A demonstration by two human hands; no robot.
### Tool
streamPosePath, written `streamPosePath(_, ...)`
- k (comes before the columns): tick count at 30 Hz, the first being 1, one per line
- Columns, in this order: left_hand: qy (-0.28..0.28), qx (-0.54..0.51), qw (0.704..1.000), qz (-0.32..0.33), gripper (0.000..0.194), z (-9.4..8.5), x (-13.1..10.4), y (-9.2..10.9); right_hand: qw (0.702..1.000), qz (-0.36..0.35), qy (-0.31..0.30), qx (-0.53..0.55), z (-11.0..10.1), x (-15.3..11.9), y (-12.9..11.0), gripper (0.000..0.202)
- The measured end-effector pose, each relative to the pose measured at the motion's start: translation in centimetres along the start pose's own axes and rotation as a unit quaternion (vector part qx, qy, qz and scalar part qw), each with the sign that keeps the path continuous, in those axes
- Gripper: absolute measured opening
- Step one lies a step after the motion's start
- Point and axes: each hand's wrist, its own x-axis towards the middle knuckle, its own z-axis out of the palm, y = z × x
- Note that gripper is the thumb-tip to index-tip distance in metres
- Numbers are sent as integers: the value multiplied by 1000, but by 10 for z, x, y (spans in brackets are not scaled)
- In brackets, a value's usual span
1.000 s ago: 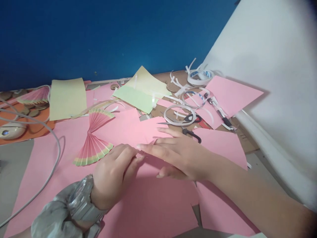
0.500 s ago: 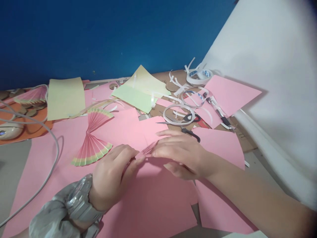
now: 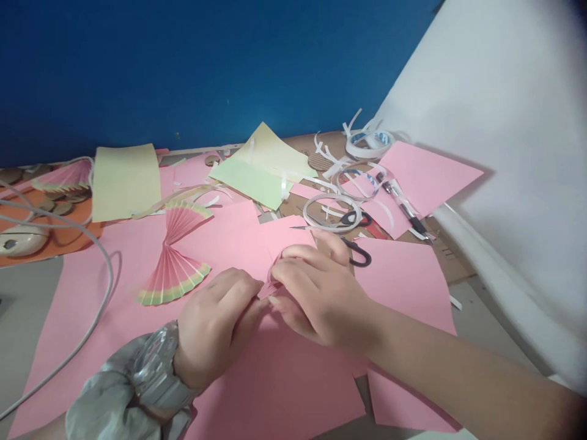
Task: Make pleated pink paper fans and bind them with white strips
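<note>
Between my two hands is a small pleated pink paper [image 3: 272,282], mostly covered by my fingers. My left hand [image 3: 222,321], with a watch on its wrist, pinches the near-left end of the pleats. My right hand [image 3: 316,293] is closed over the other end, thumb underneath and fingers curled on top. Left of my hands a finished-looking paper fan [image 3: 177,260], pink with a yellow and green rim, lies spread in a bow shape. Beneath everything is a large pink paper sheet [image 3: 279,379]. Scissors [image 3: 360,252] lie just beyond my right hand, partly hidden by it.
Tape rolls [image 3: 369,142], loose white strips and a pen [image 3: 403,205] lie at the back right on cardboard. Yellow-green sheets [image 3: 263,171] and another folded fan [image 3: 66,174] are at the back. A computer mouse [image 3: 22,239] and a cable [image 3: 103,299] lie on the left.
My right hand has moved left and its fingers have curled in, closing around the pleated paper. My left hand keeps its pinch. The view has shifted slightly.
</note>
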Motion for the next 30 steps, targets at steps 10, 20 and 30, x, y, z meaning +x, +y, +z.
streamPosePath(10,39,13,994,-99,8,4,3,2,997,9,6,-79,-2,-4,-4,31)
streamPosePath(20,24,-21,989,-142,9,3,3,3,991,90,34,97,-6,-3,11,20)
streamPosePath(30,1,-41,993,-108,10,2,2,1,964,122,-93,217,-16,7,33,16)
